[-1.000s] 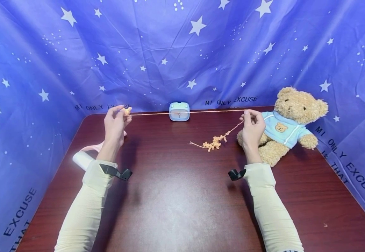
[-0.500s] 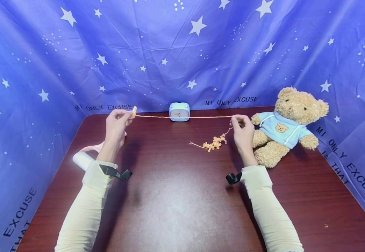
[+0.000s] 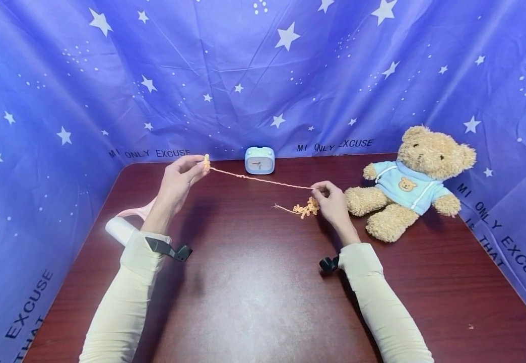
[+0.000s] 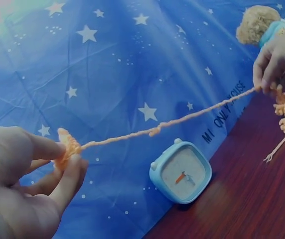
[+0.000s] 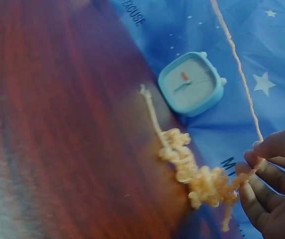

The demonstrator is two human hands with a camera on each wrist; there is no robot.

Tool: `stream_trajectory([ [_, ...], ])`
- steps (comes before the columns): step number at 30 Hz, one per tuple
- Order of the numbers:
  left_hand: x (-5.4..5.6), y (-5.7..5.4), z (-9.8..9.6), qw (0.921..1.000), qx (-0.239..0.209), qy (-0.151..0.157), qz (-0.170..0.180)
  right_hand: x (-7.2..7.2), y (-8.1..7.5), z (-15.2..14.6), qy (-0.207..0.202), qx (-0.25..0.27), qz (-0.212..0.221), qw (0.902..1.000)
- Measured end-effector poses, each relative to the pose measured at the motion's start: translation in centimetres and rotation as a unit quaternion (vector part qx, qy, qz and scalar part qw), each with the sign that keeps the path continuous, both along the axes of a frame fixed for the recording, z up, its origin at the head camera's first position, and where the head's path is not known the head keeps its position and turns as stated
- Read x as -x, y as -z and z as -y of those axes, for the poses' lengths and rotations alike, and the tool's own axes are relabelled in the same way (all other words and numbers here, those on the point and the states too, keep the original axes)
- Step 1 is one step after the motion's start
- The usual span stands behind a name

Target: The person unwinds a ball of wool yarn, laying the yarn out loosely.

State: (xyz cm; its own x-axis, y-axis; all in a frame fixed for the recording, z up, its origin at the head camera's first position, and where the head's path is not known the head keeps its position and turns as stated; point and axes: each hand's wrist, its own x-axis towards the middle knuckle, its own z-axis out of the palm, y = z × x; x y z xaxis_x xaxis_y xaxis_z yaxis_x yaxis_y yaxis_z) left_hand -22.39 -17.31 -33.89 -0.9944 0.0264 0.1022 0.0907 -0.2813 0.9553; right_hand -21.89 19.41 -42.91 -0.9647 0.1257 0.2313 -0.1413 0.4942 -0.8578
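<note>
An orange yarn cord [image 3: 263, 179] runs through the air between both hands, sloping down to the right, with a small knot along it in the left wrist view. My left hand [image 3: 177, 181] pinches a small crocheted orange piece [image 4: 69, 145] at the cord's upper end. With thumb and fingertips my right hand [image 3: 333, 201] pinches the cord's other end. Just past those fingers, a curly bunched part of the yarn [image 5: 202, 179] lies at the table, its thin frayed tail [image 5: 150, 107] pointing left. Part of the bunch is hidden behind the right hand in the head view.
A light blue alarm clock [image 3: 260, 160] stands at the table's back edge. To the right sits a teddy bear [image 3: 410, 184] in a blue hoodie. A white cylinder [image 3: 121, 231] with a pink strap [image 3: 140, 209] lies left, partly behind the left arm. Starry blue cloth [image 3: 226, 75] surrounds the table [image 3: 254, 302].
My right hand has come left and down toward the yarn bunch. The left hand has shifted slightly right. The cord between them is shorter and now slopes instead of running level.
</note>
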Motion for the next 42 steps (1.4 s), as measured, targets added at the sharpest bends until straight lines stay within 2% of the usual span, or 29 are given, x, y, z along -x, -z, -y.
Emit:
stream_trajectory([
  [5,-0.2,0.0,-0.4,0.9992,0.015,0.036,-0.008,-0.1,0.8,0.2,-0.021,-0.034,0.013,0.9991],
  [15,-0.4,-0.3,-1.1,0.9964,0.049,0.068,-0.010,-0.4,0.5,0.8,-0.037,-0.077,-0.002,0.9963],
  [23,-0.4,-0.2,-1.6,0.9934,0.092,0.067,-0.013,-0.5,-0.4,2.0,-0.034,-0.081,0.002,0.9961],
  [29,-0.4,-0.2,-1.8,0.9884,0.139,0.058,-0.015,-0.4,-0.8,3.5,-0.044,-0.100,-0.030,0.9936],
  [33,-0.5,-0.4,-1.8,0.9871,0.146,0.065,-0.013,-0.3,-1.2,5.2,-0.072,-0.104,-0.051,0.9906],
  [42,-0.5,-0.4,-2.0,0.9856,0.155,0.067,-0.010,-0.4,-1.8,10.2,-0.170,-0.091,-0.054,0.9798],
])
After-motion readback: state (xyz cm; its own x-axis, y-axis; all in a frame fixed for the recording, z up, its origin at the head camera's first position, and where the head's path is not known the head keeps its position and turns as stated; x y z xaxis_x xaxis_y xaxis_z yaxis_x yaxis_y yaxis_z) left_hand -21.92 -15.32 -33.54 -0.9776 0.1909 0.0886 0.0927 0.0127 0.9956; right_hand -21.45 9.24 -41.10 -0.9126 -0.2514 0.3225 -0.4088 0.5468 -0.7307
